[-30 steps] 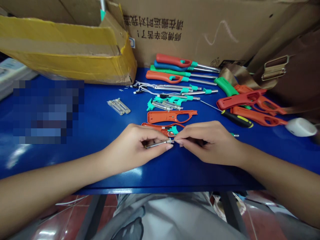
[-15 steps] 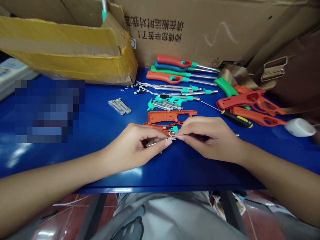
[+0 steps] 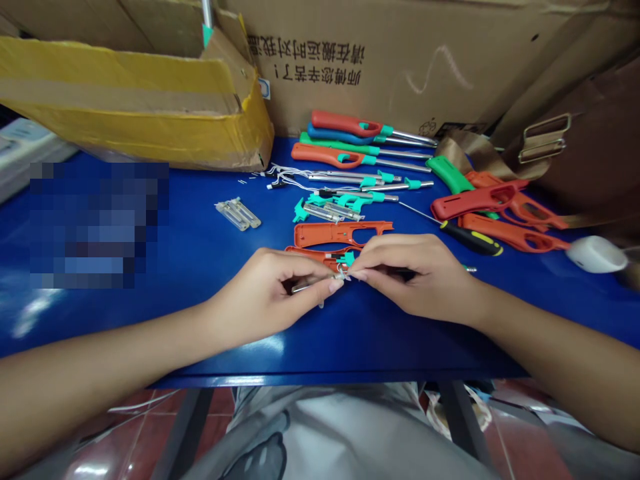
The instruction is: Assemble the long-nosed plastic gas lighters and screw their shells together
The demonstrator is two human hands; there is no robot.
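Note:
Near the table's front, my left hand (image 3: 280, 287) is closed on a small clear lighter fuel tank (image 3: 301, 288), mostly covered by the fingers. My right hand (image 3: 415, 273) pinches at the tank's valve end; what lies between thumb and forefinger is too small to make out. Just behind the fingertips lies an orange lighter shell half (image 3: 310, 253) with a teal trigger (image 3: 349, 258) in it, partly hidden by my hands. Beyond it rests another orange shell half (image 3: 320, 235), inside face up. More clear tanks (image 3: 323, 213) lie among teal triggers (image 3: 301, 211).
Metal lighter tubes (image 3: 350, 177) with white wires, and assembled lighters (image 3: 325, 155), lie farther back. Two clear tanks (image 3: 237, 215) sit left. On the right are a screwdriver (image 3: 473, 239), coloured shells (image 3: 480, 200) and a white object (image 3: 597, 254). A yellow-taped box (image 3: 150, 127) stands back left.
Both hands stay almost where they were, fingertips together at the tank's valve end. The whole view has shifted very slightly.

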